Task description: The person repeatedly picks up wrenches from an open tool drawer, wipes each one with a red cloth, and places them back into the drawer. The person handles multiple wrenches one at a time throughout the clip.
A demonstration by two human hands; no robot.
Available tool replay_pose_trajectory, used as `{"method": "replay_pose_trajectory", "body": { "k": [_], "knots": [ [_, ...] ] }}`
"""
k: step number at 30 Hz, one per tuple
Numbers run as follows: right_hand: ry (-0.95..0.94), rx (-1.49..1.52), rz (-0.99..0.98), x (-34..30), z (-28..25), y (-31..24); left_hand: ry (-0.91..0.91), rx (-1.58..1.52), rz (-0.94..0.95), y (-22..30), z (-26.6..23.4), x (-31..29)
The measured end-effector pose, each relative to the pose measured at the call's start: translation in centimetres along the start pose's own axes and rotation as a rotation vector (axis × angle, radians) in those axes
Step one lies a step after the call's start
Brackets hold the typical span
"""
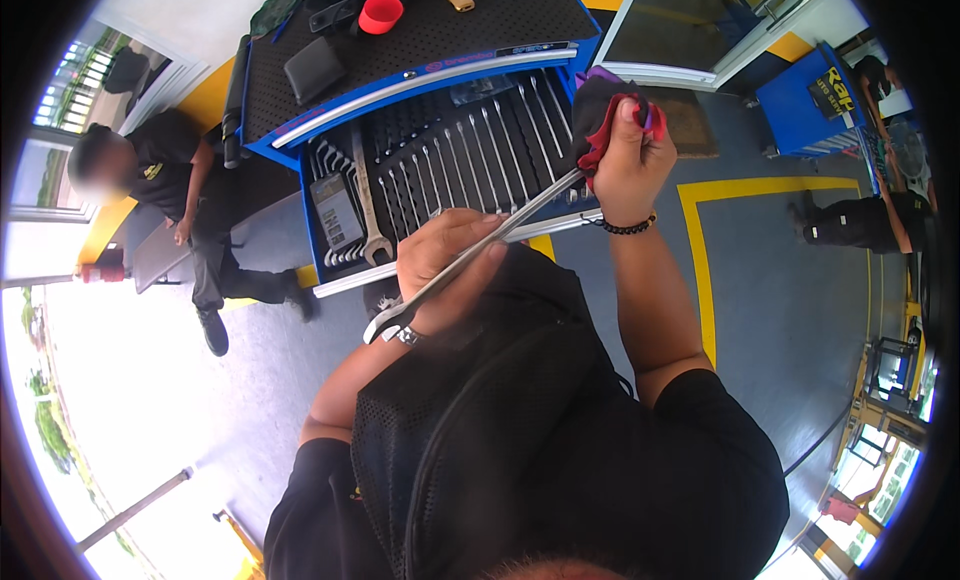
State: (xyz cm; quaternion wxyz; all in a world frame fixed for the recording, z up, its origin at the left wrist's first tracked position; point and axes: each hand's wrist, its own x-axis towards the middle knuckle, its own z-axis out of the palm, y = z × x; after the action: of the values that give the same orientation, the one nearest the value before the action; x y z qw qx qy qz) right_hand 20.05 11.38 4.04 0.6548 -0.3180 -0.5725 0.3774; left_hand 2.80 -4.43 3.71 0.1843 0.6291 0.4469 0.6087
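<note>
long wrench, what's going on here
A person's left hand holds a long wrench by its shaft, near the open end; the right hand grips a dark, red-edged cloth at the other end. In front, a blue tool cabinet has a drawer pulled out, with more wrenches inside. Another person sits to the left.

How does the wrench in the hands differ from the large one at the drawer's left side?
The held wrench is in the left hand, far end hidden by a cloth in the right hand; the drawer wrench lies in the drawer. The held wrench looks silvery, the drawer wrench brownish. Both show an open-ended head at the near end.
</note>
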Motion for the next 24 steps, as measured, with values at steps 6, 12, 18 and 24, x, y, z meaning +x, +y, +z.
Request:
{"method": "replay_pose_trajectory", "body": {
  "k": [6, 12, 18, 24],
  "knots": [
    [0.067, 0.227, -0.046, 0.4, -0.1, 0.3, 0.01, 0.006, -0.056, -0.2, 0.0, -0.1],
    [-0.712, -0.261, -0.481, 3.1, -3.8, -0.1, 0.171, -0.305, -0.523, -0.8, 0.2, -1.7],
    [-0.028, -0.483, -0.621, 2.9, -6.5, 1.3, 0.289, -0.529, -0.469, -1.4, 0.3, -1.9],
    [-0.014, 0.02, -0.281, 3.0, -10.0, 1.9, 0.465, -0.886, -0.48, -2.0, -2.5, -1.7]
  ]
}}
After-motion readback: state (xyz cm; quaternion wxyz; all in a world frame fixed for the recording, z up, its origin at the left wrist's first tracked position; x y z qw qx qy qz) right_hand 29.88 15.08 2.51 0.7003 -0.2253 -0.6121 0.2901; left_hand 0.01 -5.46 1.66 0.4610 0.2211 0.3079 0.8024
